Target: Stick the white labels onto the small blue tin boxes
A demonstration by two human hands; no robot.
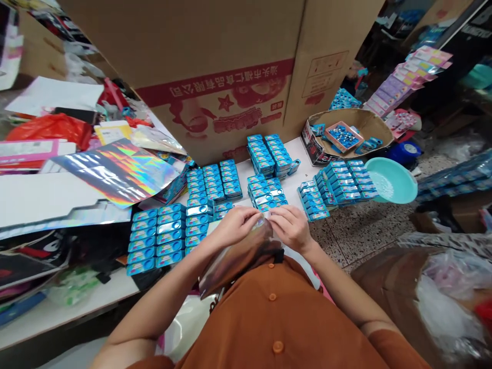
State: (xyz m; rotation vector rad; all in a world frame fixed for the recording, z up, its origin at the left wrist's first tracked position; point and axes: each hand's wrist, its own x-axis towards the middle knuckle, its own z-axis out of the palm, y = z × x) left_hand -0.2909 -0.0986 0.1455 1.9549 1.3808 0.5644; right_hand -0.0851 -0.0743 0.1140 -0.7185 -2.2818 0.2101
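Observation:
My left hand (235,224) and my right hand (289,225) meet just above my chest, fingers pinched together on the top edge of a clear shiny plastic bag (238,256) that hangs down between them over my orange shirt. Right behind my hands, on the white table (92,300), lie rows of small blue boxes (165,236), with more stacks of blue boxes (269,192) further back. What the bag holds is hidden.
A big cardboard carton (215,66) with red print stands at the back. Holographic sheets (115,171) and red bags pile up on the left. A teal bowl (392,179) and an open carton of blue items (346,136) sit to the right.

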